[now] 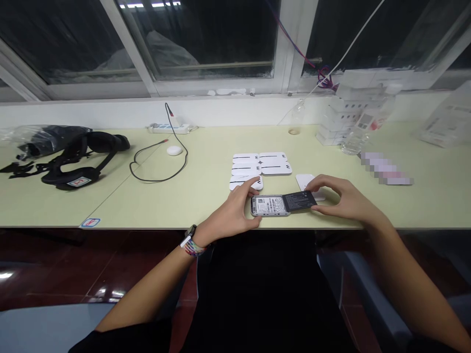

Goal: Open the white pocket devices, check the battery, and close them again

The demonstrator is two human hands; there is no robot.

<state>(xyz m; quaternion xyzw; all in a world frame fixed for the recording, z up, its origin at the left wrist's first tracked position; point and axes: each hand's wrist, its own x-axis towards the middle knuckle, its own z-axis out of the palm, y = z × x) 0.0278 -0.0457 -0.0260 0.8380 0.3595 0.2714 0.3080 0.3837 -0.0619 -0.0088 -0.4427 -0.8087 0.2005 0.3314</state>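
Note:
A small grey device (pixel 270 205) lies on its face near the front edge of the pale green table (pixel 206 191), its open back showing a white label. My left hand (pixel 235 211) grips its left end between thumb and fingers. My right hand (pixel 340 198) holds a flat black battery (pixel 300 200) that sits at an angle at the device's right end. A loose white cover (pixel 305 180) lies just behind my right hand. Behind the device, several white devices (pixel 259 164) lie in two rows.
A black strap harness (pixel 69 154) and a plastic bag lie at the far left. A black cable (pixel 162 162), a white puck (pixel 174 150) and a power strip (pixel 170 128) sit mid-left. Stacked white boxes (pixel 344 120) and a clear bottle (pixel 358 135) stand back right.

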